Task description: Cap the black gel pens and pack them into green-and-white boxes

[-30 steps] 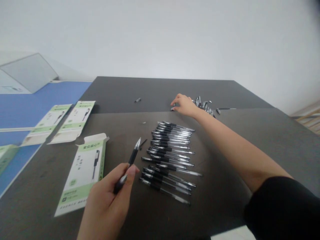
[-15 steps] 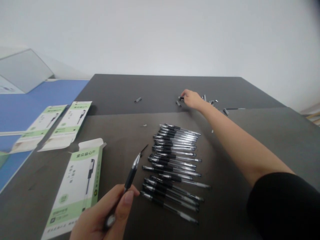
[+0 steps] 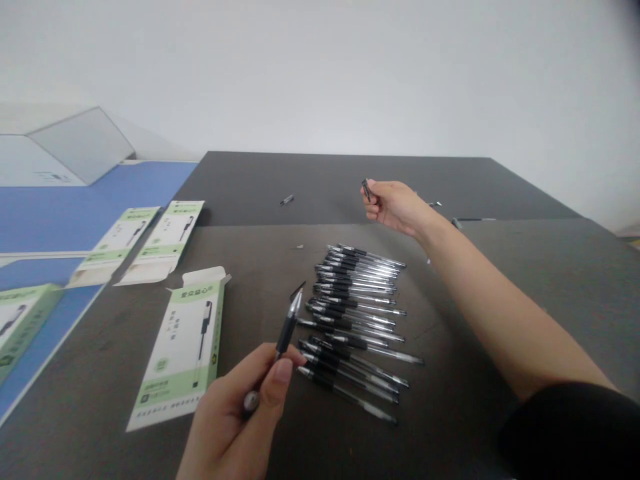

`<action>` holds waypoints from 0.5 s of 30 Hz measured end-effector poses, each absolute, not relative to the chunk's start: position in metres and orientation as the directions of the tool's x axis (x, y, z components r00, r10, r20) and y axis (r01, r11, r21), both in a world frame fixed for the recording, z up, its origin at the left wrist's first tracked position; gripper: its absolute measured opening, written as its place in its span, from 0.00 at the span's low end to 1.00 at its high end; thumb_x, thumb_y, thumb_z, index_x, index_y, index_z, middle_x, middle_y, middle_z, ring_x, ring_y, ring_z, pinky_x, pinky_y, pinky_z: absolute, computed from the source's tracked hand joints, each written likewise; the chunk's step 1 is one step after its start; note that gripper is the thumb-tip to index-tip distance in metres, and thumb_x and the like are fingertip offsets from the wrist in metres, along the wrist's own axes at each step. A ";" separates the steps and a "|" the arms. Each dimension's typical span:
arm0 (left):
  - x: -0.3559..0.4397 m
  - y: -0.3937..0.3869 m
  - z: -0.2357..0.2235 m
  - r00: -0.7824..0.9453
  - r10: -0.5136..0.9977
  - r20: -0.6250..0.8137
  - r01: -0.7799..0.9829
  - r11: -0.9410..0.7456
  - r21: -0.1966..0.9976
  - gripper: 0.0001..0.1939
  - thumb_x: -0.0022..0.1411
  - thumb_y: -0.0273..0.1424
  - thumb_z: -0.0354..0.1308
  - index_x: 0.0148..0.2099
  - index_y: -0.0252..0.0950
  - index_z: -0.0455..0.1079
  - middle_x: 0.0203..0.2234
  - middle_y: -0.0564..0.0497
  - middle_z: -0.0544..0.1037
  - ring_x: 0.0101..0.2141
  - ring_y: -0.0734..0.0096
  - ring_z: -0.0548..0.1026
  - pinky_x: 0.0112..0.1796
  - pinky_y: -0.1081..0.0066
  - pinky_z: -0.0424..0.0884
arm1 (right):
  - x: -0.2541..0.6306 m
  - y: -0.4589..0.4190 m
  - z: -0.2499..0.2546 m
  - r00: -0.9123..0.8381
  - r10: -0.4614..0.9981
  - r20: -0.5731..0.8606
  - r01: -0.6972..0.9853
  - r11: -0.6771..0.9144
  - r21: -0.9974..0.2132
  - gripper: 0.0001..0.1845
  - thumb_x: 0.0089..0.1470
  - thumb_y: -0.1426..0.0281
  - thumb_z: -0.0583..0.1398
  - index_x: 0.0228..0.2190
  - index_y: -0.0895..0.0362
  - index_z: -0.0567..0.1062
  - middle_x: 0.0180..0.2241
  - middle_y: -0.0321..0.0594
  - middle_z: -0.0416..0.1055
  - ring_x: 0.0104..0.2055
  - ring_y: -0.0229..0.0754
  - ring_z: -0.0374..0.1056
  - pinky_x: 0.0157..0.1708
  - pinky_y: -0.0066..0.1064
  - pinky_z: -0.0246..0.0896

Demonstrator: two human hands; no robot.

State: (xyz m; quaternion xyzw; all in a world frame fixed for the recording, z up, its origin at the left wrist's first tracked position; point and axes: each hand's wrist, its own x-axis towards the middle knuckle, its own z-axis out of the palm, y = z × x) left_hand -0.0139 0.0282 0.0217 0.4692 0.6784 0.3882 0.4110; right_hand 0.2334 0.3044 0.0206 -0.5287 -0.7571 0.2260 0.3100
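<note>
My left hand holds an uncapped black pen, tip pointing up and away, near the table's front. Just right of it lies a row of several black pens side by side on the dark table. My right hand is stretched out beyond the row and lifted off the table, pinching a small black pen cap between its fingertips. A few loose caps lie behind my right wrist, mostly hidden by it.
An open green-and-white pen box lies left of my left hand. Two more boxes lie at the dark table's left edge, and another on the blue surface. A single loose cap lies far off.
My right hand has come off the pile of caps, lifted and drawn back slightly with one cap pinched in it. My left hand has kept the pen, barely shifting.
</note>
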 end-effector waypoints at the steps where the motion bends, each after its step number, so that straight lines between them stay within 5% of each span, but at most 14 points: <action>1: -0.012 0.028 0.024 -0.185 0.965 -0.185 0.308 0.235 0.922 0.21 0.64 0.52 0.58 0.35 0.39 0.78 0.17 0.58 0.60 0.20 0.73 0.58 0.22 0.71 0.52 | 0.231 0.288 0.028 -0.246 0.945 0.214 0.535 0.317 -0.783 0.20 0.70 0.62 0.45 0.29 0.54 0.66 0.23 0.32 0.57 0.21 0.35 0.54 0.26 0.29 0.60; 3: -0.008 0.026 0.028 -0.117 0.976 -0.184 0.287 0.211 0.934 0.22 0.64 0.52 0.58 0.34 0.39 0.78 0.17 0.57 0.58 0.20 0.73 0.56 0.21 0.71 0.50 | 0.228 0.254 0.040 -0.241 0.959 0.147 0.159 0.189 -0.969 0.17 0.65 0.62 0.55 0.25 0.54 0.65 0.22 0.29 0.52 0.21 0.33 0.48 0.24 0.27 0.54; 5: -0.004 0.024 0.031 -0.059 0.979 -0.197 0.264 0.205 0.942 0.23 0.64 0.52 0.58 0.33 0.38 0.79 0.17 0.57 0.58 0.20 0.73 0.56 0.22 0.70 0.50 | 0.224 0.223 0.047 -0.252 0.965 0.075 -0.137 0.041 -0.990 0.17 0.59 0.66 0.62 0.22 0.56 0.65 0.21 0.28 0.49 0.21 0.32 0.44 0.22 0.26 0.48; 8: 0.001 0.020 0.031 0.016 0.981 -0.191 0.260 0.180 0.949 0.22 0.65 0.51 0.58 0.32 0.37 0.79 0.17 0.57 0.58 0.21 0.73 0.56 0.23 0.70 0.50 | 0.218 0.185 0.052 -0.284 0.959 0.024 -0.223 -0.041 -0.974 0.16 0.56 0.68 0.65 0.20 0.57 0.69 0.18 0.27 0.49 0.20 0.31 0.42 0.21 0.26 0.44; 15: 0.002 0.018 0.021 0.206 0.975 -0.080 0.220 0.034 0.975 0.23 0.70 0.48 0.54 0.33 0.36 0.77 0.17 0.58 0.57 0.20 0.74 0.55 0.22 0.71 0.50 | 0.206 0.127 0.060 -0.363 0.931 0.040 -0.212 -0.040 -0.976 0.07 0.54 0.68 0.64 0.27 0.58 0.78 0.21 0.33 0.67 0.20 0.30 0.52 0.22 0.28 0.46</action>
